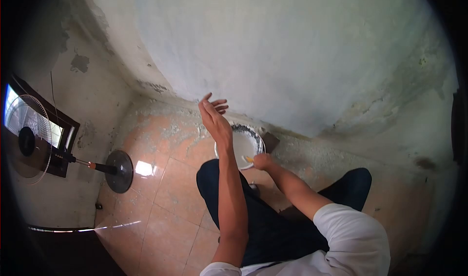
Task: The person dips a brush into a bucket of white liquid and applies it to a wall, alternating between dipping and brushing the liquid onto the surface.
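Note:
My left hand [217, 121] is raised in front of the wall, its fingers apart and nothing in it. Lower and to the right, my right hand [262, 161] is closed around a small yellow-handled tool [249, 159] at the near rim of a bucket. The tool's working end looks white, and its exact kind is too small to make out. The round white bucket [216, 152] stands on the floor between my knees and the wall, partly hidden by my left forearm. Whitish material [243, 144] lies inside it, with dark patches along the far inner side.
A pale, stained wall [292, 57] rises ahead. Flakes and dust litter the tiled floor [161, 188] along its foot. At left, a standing fan [29, 139] on a round base [119, 171] is beside a low window. A brown block-like piece [271, 142] lies behind the bucket.

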`<action>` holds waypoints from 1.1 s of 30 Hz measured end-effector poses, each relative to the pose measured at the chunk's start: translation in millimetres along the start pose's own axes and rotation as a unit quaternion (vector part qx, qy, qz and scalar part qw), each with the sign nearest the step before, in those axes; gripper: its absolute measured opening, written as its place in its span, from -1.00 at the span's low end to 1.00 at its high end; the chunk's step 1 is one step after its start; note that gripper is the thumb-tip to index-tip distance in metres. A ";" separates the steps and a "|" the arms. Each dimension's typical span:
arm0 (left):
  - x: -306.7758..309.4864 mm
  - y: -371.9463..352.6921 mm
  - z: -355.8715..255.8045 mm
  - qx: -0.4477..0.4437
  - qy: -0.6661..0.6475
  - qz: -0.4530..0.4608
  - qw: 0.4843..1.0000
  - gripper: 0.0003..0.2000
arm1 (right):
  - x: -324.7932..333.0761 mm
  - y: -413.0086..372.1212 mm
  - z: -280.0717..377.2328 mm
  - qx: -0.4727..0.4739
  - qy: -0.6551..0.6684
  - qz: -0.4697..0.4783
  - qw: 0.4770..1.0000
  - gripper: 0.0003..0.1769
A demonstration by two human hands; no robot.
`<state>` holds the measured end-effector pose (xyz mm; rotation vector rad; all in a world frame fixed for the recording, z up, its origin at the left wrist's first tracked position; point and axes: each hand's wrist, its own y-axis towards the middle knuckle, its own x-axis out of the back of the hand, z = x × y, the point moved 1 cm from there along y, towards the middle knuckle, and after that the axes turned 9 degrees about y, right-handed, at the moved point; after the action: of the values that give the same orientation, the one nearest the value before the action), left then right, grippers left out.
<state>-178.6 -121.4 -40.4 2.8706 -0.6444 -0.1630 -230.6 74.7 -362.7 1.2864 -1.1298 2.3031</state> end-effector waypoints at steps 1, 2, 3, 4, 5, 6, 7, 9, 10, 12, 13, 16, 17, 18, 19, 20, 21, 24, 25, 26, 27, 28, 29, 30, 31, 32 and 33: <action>2.1 0.0 1.1 -0.009 -0.002 -0.004 1.000 -0.40 | 13.4 -10.7 8.5 0.018 0.011 -0.027 0.999 -0.60; 2.7 -0.2 2.4 -0.003 -0.015 -0.008 1.000 -0.43 | 21.2 -16.3 12.0 0.036 0.022 -0.057 0.997 -0.59; 3.7 -0.1 3.0 0.001 -0.012 -0.003 1.000 -0.43 | 17.7 -14.1 8.8 0.032 0.026 -0.054 0.998 -0.59; 4.9 0.1 3.0 -0.006 -0.006 -0.002 1.000 -0.40 | 7.4 -5.5 2.2 0.033 0.009 -0.061 0.998 -0.61; 5.6 -0.5 3.2 -0.013 -0.001 -0.001 1.000 -0.36 | -3.2 2.0 -4.7 0.034 -0.008 -0.067 0.997 -0.63; 5.5 -1.6 3.4 -0.012 0.003 0.000 1.000 -0.36 | -5.7 1.9 -6.3 0.046 -0.022 -0.072 0.996 -0.65; 5.1 -3.2 3.9 -0.009 0.006 0.004 1.000 -0.36 | -9.0 1.3 -6.7 0.043 -0.018 -0.069 0.996 -0.65; 3.2 -2.5 2.9 -0.007 0.002 0.000 1.000 -0.38 | -10.5 5.6 -5.0 0.036 0.024 -0.086 0.995 -0.67; 2.8 -2.1 2.8 -0.007 0.002 0.001 1.000 -0.38 | -12.2 6.0 -4.5 0.035 0.024 -0.086 0.995 -0.67; 1.0 -3.6 3.7 -0.015 -0.003 0.013 1.000 -0.39 | -12.7 2.7 -3.4 0.028 -0.015 -0.039 0.999 -0.68; 0.6 -4.5 4.0 -0.013 -0.004 0.014 1.000 -0.39 | -10.4 -1.6 -1.1 0.026 -0.017 -0.037 0.999 -0.68; -1.8 -2.5 3.1 -0.010 -0.001 0.021 1.000 -0.41 | -2.3 -3.8 3.4 0.038 0.014 -0.090 0.995 -0.69; -2.6 -2.4 3.3 -0.006 0.004 0.027 1.000 -0.41 | -1.1 -3.4 3.4 0.030 0.002 -0.073 0.997 -0.69; -3.5 -3.2 2.7 -0.002 0.008 0.032 0.999 -0.41 | -0.5 -4.2 2.3 0.021 -0.010 -0.056 0.998 -0.68; -4.4 -4.3 2.1 0.000 0.008 0.032 0.999 -0.41 | 0.2 -6.0 0.5 0.020 -0.011 -0.055 0.998 -0.68; -4.5 -5.3 1.3 0.001 0.016 0.038 0.999 -0.43 | 0.8 -8.3 -0.7 0.024 0.000 -0.067 0.997 -0.68; -4.6 -5.4 1.5 0.002 0.026 0.045 0.999 -0.44 | -1.8 -7.4 -3.1 0.028 0.011 -0.079 0.996 -0.67; -8.4 -3.9 6.0 0.017 0.022 0.083 0.996 -0.51 | -16.7 -3.2 -16.8 0.054 0.048 -0.121 0.990 -0.67; -8.7 -4.8 5.5 0.021 0.022 0.081 0.996 -0.51 | -28.0 0.7 -25.3 0.053 0.046 -0.117 0.991 -0.67; -9.5 -4.9 4.7 0.013 0.025 0.083 0.996 -0.53 | -38.3 5.3 -33.0 0.068 0.031 -0.130 0.989 -0.67; -9.7 -4.9 4.9 0.004 0.027 0.086 0.996 -0.56 | -41.2 4.5 -34.5 0.082 0.016 -0.144 0.986 -0.66; -9.8 -4.6 4.6 0.005 0.028 0.085 0.996 -0.56 | -44.7 3.7 -34.8 0.082 0.016 -0.143 0.986 -0.66; -9.9 -3.9 4.3 0.003 0.026 0.089 0.996 -0.57 | -46.9 3.0 -35.0 0.083 0.038 -0.176 0.980 -0.66; -9.7 -4.1 4.1 0.003 0.024 0.091 0.996 -0.58 | -52.1 3.7 -38.7 0.083 0.061 -0.208 0.973 -0.66; -10.1 -4.3 4.2 0.005 0.024 0.090 0.996 -0.58 | -55.5 7.0 -43.8 0.084 0.059 -0.205 0.973 -0.66; -10.7 -5.0 4.3 -0.001 0.030 0.089 0.996 -0.58 | -58.4 11.7 -48.9 0.096 0.026 -0.179 0.979 -0.69; -10.6 -6.1 4.1 -0.007 0.036 0.088 0.995 -0.58 | -62.9 14.6 -53.2 0.108 -0.007 -0.154 0.982 -0.71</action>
<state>-186.2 -112.1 -45.1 2.7741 -0.8724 -0.0374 -234.9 112.7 -437.1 1.4405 -0.6414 2.2282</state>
